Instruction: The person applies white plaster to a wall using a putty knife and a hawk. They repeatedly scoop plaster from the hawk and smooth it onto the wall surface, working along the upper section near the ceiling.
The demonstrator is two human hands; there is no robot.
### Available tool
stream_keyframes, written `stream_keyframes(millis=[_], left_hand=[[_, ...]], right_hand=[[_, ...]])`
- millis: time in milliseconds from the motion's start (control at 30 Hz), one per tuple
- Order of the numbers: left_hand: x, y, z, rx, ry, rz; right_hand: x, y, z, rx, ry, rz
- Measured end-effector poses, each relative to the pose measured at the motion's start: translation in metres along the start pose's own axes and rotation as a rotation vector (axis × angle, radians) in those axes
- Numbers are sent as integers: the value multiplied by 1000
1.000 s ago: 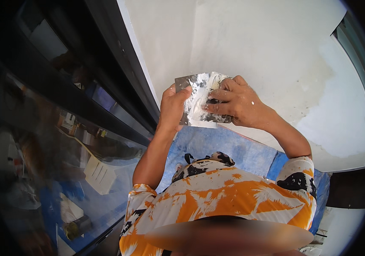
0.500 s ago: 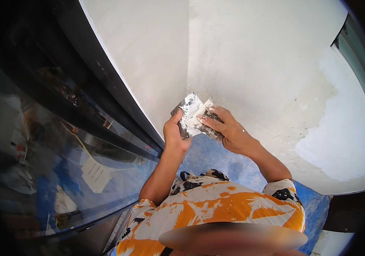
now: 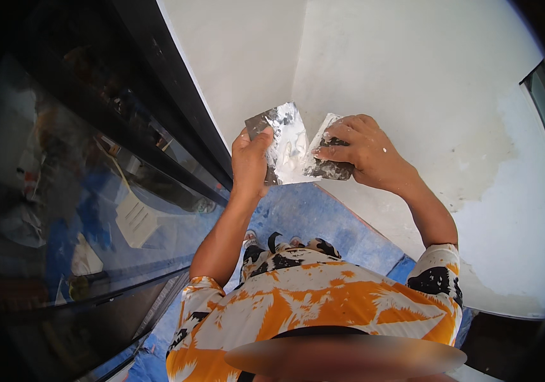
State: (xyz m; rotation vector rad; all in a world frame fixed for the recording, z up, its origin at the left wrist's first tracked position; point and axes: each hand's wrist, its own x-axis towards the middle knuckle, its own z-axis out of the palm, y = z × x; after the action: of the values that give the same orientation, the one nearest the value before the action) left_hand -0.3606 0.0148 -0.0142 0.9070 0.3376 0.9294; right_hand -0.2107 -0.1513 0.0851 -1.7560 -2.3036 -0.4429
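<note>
My left hand [image 3: 251, 160] is closed on a flat dark plate [image 3: 258, 126], its thumb on the upper face. White putty [image 3: 290, 143] is spread thickly over most of that plate. In my right hand [image 3: 368, 149] is a dark, putty-smeared scraper blade [image 3: 335, 169], gripped from above with the fingers bent over it. The blade's left edge meets or lies close to the right edge of the putty on the plate. Specks of putty stick to my right fingers and the back of that hand. Both tools are held in front of the wall corner.
Pale walls [image 3: 374, 57] meet in a corner ahead; a whiter patch [image 3: 502, 210] covers part of the right one. To the left stands a dark-framed glass panel [image 3: 151, 210]. Blue sheeting [image 3: 311, 216] covers the floor. A window [image 3: 543, 105] opens at the far right.
Both hands have risen in the picture. The scraper has shifted right, away from the plate's middle, so more of the putty shows. The view has tilted slightly, and my feet now appear.
</note>
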Motion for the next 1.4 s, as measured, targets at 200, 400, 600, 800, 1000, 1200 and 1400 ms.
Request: stream_keyframes(millis=[200,400,600,800,1000,1200,1400], left_hand=[[8,-28,-1,-276,191,38],[5,-79,-66,-270,164,-300],[-1,-154,-145,-222,305,-562],[-30,-171,-197,-53,536,-626],[-29,-179,-205,-34,599,-554],[-38,-177,-190,45,685,-582],[-36,-171,-181,79,707,-589]], right_hand=[[-51,51,24,203,-41,192],[-2,158,51,336,586,902],[103,291,13,-899,504,660],[142,368,-10,-1241,614,492],[133,411,50,-1171,463,588],[95,441,127,-1138,455,629],[66,402,170,-927,241,670]])
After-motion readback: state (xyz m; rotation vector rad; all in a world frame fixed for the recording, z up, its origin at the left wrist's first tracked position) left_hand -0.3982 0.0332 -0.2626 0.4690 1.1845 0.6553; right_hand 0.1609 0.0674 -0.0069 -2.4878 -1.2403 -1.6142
